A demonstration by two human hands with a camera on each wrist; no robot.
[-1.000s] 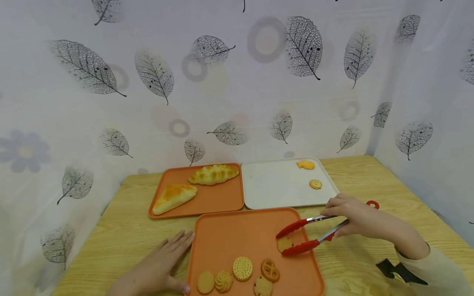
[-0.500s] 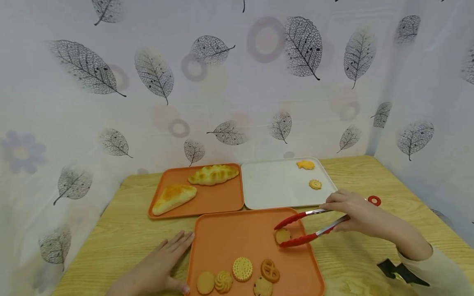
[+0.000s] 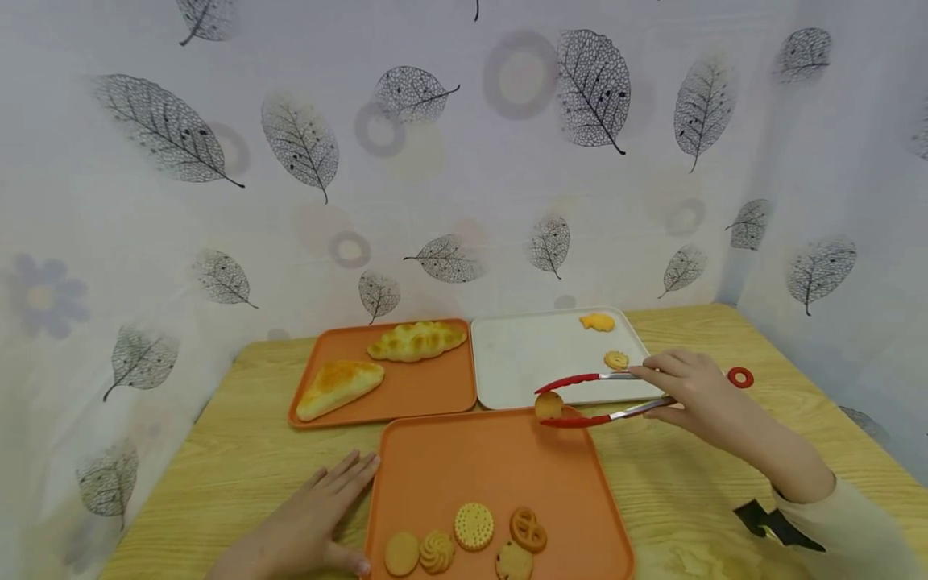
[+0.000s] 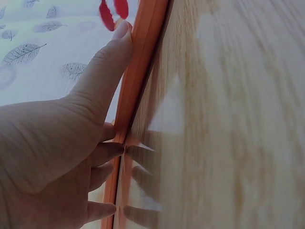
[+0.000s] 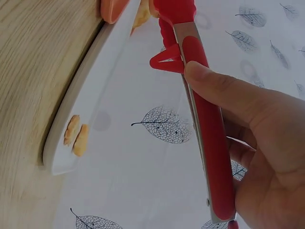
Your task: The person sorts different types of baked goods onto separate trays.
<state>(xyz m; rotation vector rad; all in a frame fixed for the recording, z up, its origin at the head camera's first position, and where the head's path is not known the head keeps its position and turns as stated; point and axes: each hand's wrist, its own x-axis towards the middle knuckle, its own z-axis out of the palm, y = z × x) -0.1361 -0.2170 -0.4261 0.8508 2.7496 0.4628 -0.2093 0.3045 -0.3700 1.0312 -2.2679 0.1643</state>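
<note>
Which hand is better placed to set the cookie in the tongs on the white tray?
Right, I'd say. The right hand holds the tongs with the cookie between them, near the white tray. The left hand rests farther off, at the left edge of the front orange tray.

Right hand (image 3: 699, 399), red tongs (image 3: 582, 421) and cookie (image 3: 548, 405) farther forward, cookie apparently lifted off near orange tray (image 3: 449, 459)

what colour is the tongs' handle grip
The handle grip is red, clearest in the right wrist view.
</note>
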